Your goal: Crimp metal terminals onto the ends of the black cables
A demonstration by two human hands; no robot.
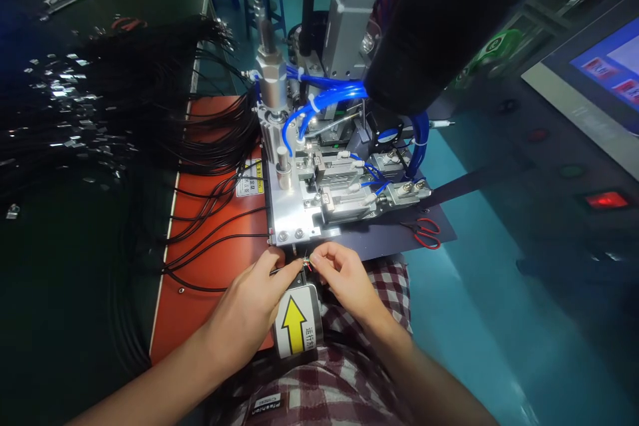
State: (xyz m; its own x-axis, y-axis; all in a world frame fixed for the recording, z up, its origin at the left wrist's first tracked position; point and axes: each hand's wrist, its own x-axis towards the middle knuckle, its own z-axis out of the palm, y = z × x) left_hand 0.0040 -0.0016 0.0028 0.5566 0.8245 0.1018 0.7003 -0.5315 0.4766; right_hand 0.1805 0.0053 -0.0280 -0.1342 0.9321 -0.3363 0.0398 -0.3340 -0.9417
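Note:
At the front of a metal machine (294, 213), my two hands meet just above a white plate with a yellow arrow (294, 323). My left hand (254, 286) is closed, thumb and fingers pressed on a thin black cable at the machine's front edge. Short coloured wires (307, 265), one of them red, show at the cable's end between my fingertips. My right hand (344, 276) pinches these wires with thumb and forefinger. The fingertips hide exactly how the wires lie.
Black cables (214, 160) with shiny metal ends are heaped on the left, some crossing an orange board (214, 319). Red-handled scissors (426, 233) lie right of the machine. Blue air tubes (339, 93) arch over it. A control panel with a screen (609, 73) stands at right.

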